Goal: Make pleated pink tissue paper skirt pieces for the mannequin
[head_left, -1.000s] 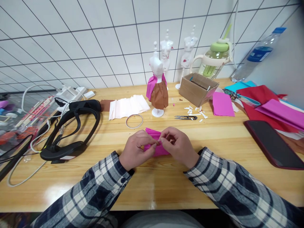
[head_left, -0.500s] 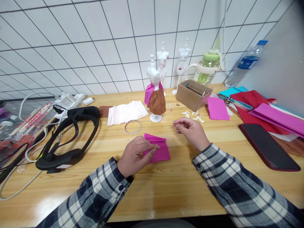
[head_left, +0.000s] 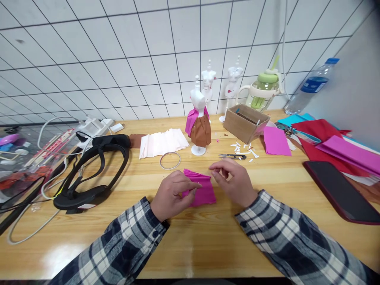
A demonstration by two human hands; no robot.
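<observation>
My left hand is over the left part of a magenta paper piece whose top edge is folded in pleats. Its thumb and index finger are pinched together, and a tiny pale bit seems to show at the tips, too small to name. Close to the paper's right edge, my right hand has thumb and index finger slightly apart, with nothing visible between them. Just beyond it lie black thread snips. A small white dress form behind wears a magenta top and a brown pleated skirt.
White paper scraps lie by a cardboard box. A metal ring and pale pleated paper are left of centre. A black headset sits left; a phone and coloured papers are right.
My right hand has come away from the thread snips, leaving them on the table, and moved left and nearer to the magenta paper. The left hand keeps its pinch. The view has shifted slightly.
</observation>
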